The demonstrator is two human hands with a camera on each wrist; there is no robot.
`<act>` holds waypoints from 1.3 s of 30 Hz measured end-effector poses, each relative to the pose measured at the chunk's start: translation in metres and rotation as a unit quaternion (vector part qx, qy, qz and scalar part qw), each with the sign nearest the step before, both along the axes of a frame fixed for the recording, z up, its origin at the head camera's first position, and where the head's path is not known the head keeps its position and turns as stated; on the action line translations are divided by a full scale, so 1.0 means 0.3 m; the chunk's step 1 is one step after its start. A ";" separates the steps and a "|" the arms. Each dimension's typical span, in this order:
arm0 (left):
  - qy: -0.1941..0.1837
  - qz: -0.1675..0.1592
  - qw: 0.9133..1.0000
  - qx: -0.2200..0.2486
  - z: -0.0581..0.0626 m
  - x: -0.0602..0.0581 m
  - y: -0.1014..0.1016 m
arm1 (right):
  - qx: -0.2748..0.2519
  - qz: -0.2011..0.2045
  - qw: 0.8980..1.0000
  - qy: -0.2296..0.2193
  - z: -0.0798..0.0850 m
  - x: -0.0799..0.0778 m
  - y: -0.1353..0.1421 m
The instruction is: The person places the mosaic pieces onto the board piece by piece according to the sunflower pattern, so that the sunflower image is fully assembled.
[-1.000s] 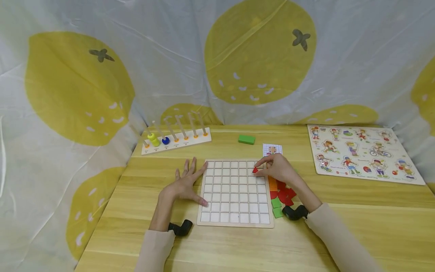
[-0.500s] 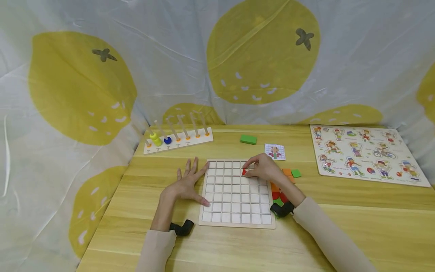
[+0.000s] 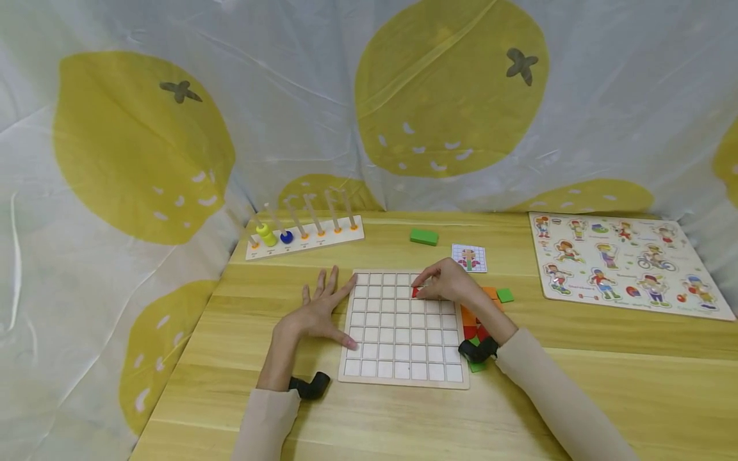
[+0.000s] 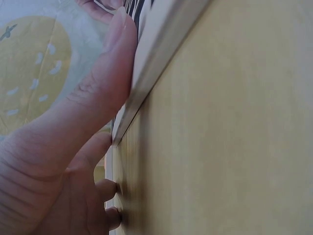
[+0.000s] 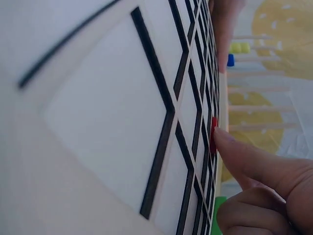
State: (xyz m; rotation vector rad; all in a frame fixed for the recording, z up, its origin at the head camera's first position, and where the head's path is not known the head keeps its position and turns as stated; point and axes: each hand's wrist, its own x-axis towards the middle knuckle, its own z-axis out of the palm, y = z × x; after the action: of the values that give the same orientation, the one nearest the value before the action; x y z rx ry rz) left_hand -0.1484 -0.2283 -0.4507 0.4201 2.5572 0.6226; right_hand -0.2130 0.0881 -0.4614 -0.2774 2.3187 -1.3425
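My right hand (image 3: pixel 448 282) pinches red piece (image 5: pixel 213 134) at grid board (image 3: pixel 402 335); left hand (image 3: pixel 316 316), fingers spread, touches board's left edge. Likely placing; needs seating, release.

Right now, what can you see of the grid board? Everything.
The grid board is a square, pale panel that looks wooden, with a plain rim and whitish cells, seven by seven, divided by thin dark lines. It lies flat on the table. The left hand rests its thumb on the left edge; the right hand pinches a red piece at the upper right, hiding some cells.
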 end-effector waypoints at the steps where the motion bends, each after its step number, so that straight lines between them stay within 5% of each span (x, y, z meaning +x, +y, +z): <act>1: 0.000 0.000 1.000 0.000 0.000 -0.001 0.001 | -0.002 -0.001 1.000 -0.001 0.000 0.000 0.000; 21: 0.000 0.003 1.000 -0.007 -0.002 -0.001 -0.001 | 0.010 -0.034 0.999 -0.013 0.011 0.002 0.012; 31: 0.000 -0.005 1.000 -0.015 0.008 -0.008 0.012 | 0.007 -0.060 0.998 0.031 0.029 0.038 0.227; 39: 0.002 -0.003 1.000 -0.012 0.008 -0.001 0.010 | 0.031 -0.024 0.999 0.033 0.012 0.066 0.388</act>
State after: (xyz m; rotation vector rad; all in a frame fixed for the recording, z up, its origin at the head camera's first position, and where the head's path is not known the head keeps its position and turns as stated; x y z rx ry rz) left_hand -0.1488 -0.2254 -0.4482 0.4206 2.5648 0.5878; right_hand -0.1932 0.2044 -0.4577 -0.2515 2.4316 -1.2986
